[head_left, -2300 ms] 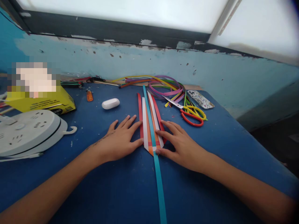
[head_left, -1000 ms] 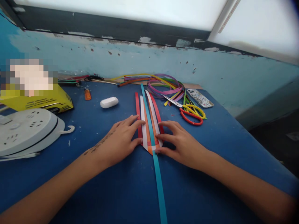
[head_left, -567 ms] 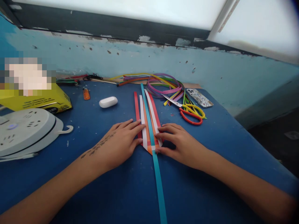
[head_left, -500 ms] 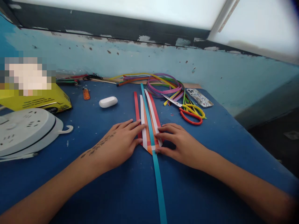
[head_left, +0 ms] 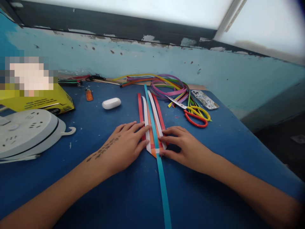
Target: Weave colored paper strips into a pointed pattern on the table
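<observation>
Red, white and orange paper strips lie woven together at the near end, where they meet in a point. On the left are a red strip [head_left: 139,105] and a white strip [head_left: 145,111]; on the right, another white strip [head_left: 155,109] and red strip [head_left: 159,111]. A long blue strip [head_left: 163,187] runs through the middle toward me. My left hand [head_left: 127,141] rests flat, its index finger and thumb on the left white strip. Opposite, my right hand [head_left: 179,143] has its fingers apart, tips touching the right strips and the woven end.
Scissors [head_left: 196,116] with red and yellow handles lie right of the strips, near coiled coloured strips [head_left: 166,92] and a phone [head_left: 205,99]. Leftward are a white earbud case [head_left: 111,103], an orange lighter [head_left: 89,95], a white round power strip [head_left: 30,133] and a yellow box [head_left: 54,98].
My left thumb has shifted slightly right, further onto the white strip. My right hand stays in place on the strips. The view has moved a little.
</observation>
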Motion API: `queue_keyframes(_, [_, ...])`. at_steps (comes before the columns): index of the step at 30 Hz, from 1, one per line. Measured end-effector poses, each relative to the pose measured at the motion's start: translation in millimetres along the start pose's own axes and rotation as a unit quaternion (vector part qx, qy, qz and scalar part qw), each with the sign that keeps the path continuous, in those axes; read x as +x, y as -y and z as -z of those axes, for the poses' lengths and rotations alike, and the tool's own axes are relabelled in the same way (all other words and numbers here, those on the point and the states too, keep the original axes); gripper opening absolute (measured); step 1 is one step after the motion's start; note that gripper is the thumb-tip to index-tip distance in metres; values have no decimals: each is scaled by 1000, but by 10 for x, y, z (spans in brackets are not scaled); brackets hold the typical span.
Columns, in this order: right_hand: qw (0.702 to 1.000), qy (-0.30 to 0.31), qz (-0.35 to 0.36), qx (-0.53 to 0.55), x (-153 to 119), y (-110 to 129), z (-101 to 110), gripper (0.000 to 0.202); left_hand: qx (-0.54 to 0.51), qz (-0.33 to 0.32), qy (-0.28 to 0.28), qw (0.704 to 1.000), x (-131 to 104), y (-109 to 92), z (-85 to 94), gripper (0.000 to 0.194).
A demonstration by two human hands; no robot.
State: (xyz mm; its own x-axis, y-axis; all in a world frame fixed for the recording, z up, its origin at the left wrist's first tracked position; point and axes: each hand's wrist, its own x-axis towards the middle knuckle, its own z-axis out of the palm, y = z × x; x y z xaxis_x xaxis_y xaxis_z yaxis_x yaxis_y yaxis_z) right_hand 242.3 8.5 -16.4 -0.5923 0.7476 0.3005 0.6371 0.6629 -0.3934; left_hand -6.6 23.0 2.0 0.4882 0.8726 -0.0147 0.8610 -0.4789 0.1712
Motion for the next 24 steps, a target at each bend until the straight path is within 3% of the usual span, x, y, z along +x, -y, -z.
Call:
queue_keyframes(10, [1000,6,-25,2,7,54,15,49,-22,-31,-43,998,9,18,18,58])
queue_keyframes(17, [1000,5,-31,-1,-11,55,-7,41,-1,-9,-30,999,44,9,30,64])
queue_keyframes(24, [1000,6,-28,7,-10,27,-16,41,-4,-47,-95,994,37,43,-97,46])
